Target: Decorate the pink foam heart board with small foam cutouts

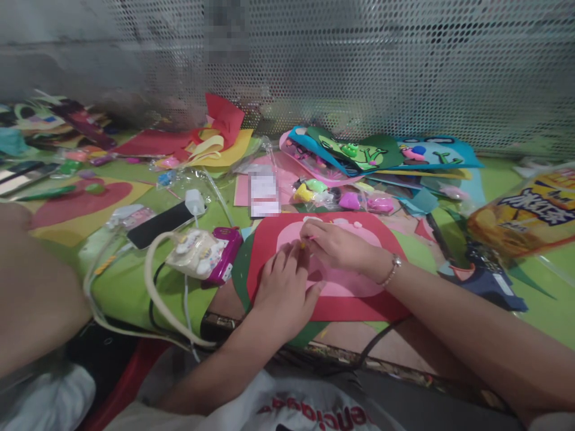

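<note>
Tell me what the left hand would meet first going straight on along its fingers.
Most likely the right hand, whose bent fingers lie just ahead of the left hand's fingertips; depth is unclear, so they may already touch.

Your left hand [285, 293] partly hides the pink paper [345, 282]; your right hand [336, 244] hides its grip; the bag [532, 209] is cut off at right.

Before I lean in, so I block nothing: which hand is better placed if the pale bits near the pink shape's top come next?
Probably the right hand: it is nearer the pale bits, its fingers bent together over the pink shape. The left hand lies lower and farther left, thumb spread.
</note>
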Action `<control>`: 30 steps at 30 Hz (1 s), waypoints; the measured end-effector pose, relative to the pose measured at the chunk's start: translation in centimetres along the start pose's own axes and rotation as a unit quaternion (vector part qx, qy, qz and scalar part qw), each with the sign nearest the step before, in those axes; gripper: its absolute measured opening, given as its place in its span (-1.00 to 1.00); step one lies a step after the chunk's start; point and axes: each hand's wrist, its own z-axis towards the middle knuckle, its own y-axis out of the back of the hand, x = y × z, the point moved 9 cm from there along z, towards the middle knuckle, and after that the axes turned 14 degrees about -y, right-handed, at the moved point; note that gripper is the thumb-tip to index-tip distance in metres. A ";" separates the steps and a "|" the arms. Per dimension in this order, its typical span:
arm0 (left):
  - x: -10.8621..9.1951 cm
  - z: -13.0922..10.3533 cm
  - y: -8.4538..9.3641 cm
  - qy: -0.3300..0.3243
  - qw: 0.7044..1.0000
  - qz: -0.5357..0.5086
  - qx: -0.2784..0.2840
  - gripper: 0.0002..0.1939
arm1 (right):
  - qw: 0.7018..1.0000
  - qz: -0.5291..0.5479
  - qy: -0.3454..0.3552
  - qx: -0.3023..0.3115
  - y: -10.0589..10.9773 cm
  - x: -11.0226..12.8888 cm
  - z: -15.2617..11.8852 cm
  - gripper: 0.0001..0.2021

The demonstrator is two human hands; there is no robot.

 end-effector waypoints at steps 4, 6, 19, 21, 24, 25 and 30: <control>-0.1 0.0 0.1 -0.003 1.000 0.002 -0.003 -0.39 | 1.000 -0.008 -0.006 -0.013 0.1 -0.2 0.0 -0.88; 0.0 0.0 0.1 -0.002 1.000 0.003 -0.003 -0.39 | 1.000 -0.010 -0.003 -0.011 0.1 -0.2 0.0 -0.88; -0.1 0.0 -0.1 -0.006 1.000 -0.001 0.007 -0.39 | 0.994 0.051 -0.066 -0.069 1.6 -1.9 0.2 -0.91; -0.1 0.0 -0.1 -0.006 1.000 -0.002 0.009 -0.39 | 0.991 0.073 -0.089 -0.072 1.7 -2.6 0.2 -0.91; 0.0 0.0 -0.2 -0.006 1.000 -0.002 0.008 -0.40 | 0.990 0.078 -0.100 -0.054 1.5 -2.9 0.3 -0.92; 0.0 0.1 -0.2 -0.006 1.000 -0.003 0.008 -0.40 | 0.991 0.074 -0.100 -0.048 1.4 -2.9 0.3 -0.92; 0.0 0.0 -0.2 -0.006 1.000 -0.006 0.008 -0.42 | 0.993 0.052 -0.104 -0.036 1.2 -2.7 0.2 -0.94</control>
